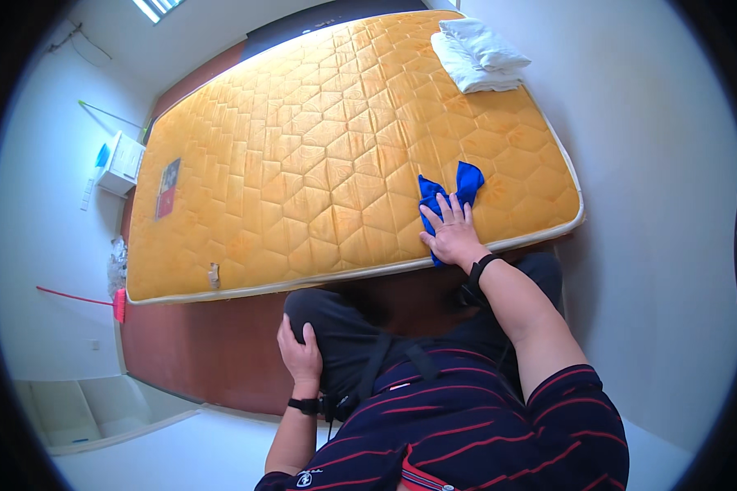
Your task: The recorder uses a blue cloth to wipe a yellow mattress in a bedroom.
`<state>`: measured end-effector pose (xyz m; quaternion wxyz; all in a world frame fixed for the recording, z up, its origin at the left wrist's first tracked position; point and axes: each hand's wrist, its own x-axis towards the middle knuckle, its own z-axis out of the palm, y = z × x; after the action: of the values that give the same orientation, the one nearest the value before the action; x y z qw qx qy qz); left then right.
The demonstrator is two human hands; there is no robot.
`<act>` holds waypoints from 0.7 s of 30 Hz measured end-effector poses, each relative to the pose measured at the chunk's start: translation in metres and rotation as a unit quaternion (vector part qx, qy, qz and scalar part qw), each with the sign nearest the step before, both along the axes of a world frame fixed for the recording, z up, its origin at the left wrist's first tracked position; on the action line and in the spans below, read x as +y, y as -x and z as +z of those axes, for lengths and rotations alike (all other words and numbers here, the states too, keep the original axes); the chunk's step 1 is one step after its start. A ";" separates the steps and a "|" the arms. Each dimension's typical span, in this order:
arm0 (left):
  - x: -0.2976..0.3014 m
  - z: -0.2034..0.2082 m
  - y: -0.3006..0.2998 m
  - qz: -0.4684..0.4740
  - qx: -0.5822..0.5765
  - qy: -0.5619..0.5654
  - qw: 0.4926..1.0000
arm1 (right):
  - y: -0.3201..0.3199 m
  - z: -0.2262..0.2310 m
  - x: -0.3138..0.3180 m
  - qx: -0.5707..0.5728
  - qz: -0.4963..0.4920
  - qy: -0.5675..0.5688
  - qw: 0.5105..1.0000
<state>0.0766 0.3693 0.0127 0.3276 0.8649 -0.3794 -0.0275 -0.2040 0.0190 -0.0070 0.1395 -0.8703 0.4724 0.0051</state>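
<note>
The fingers of the right hand (453, 233) are spread wide and laid flat, palm down, pressing on a blue cloth (469, 180) rather than gripping it. The cloth lies crumpled right of the frame's center, near the mattress's front edge — two pointed ends stick out beyond the fingertips, and a strip shows below the palm. At the left of the frame's lower middle, the left hand (300, 353) rests on the person's knee, thumb apart from the fingers and no object visible in it. Each wrist wears a black band, and the trousers (336, 331) are dark.

Under the cloth, a yellow quilted mattress (327, 164) with pale piping fills the frame's upper middle. A folded white stack of fabric (481, 61) sits on it at the upper right; a gray-and-red label (168, 190) shows toward its left side, and a small pale piece (214, 275) lies by its lower left edge.

Farther out, at the frame's left, stand a white cabinet (123, 164) and — lower down — a red broom (119, 306) by the reddish-brown floor (205, 352).
</note>
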 end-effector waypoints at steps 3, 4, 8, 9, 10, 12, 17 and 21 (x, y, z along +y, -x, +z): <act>0.052 -0.034 -0.003 0.064 0.308 -0.006 0.949 | -0.004 0.003 0.002 0.005 -0.011 -0.015 1.000; 0.072 -0.052 -0.011 0.076 0.424 0.014 0.902 | -0.009 0.005 0.002 -0.001 -0.011 -0.017 1.000; 0.061 -0.051 -0.013 0.054 0.522 0.040 0.850 | -0.007 0.000 -0.003 0.016 -0.015 -0.033 0.999; 0.061 -0.054 -0.016 0.054 0.521 0.038 0.851 | -0.009 0.002 -0.007 0.018 -0.012 -0.035 0.999; 0.061 -0.057 -0.021 0.064 0.590 0.042 0.803 | -0.010 0.004 -0.009 0.017 -0.012 -0.036 0.999; 0.058 -0.057 -0.026 0.069 0.655 0.043 0.752 | -0.011 0.006 -0.012 0.036 -0.014 -0.069 0.997; 0.051 -0.055 -0.034 0.040 0.719 0.033 0.693 | -0.023 0.018 -0.020 0.019 -0.033 -0.071 0.997; 0.053 -0.066 -0.036 0.026 0.686 0.036 0.726 | -0.019 0.016 -0.015 0.027 -0.039 -0.081 0.996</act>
<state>0.1123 0.4228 -0.0532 0.5298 0.6078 -0.0290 -0.5908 -0.1850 0.0045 0.0094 0.1971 -0.8367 0.5072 0.0616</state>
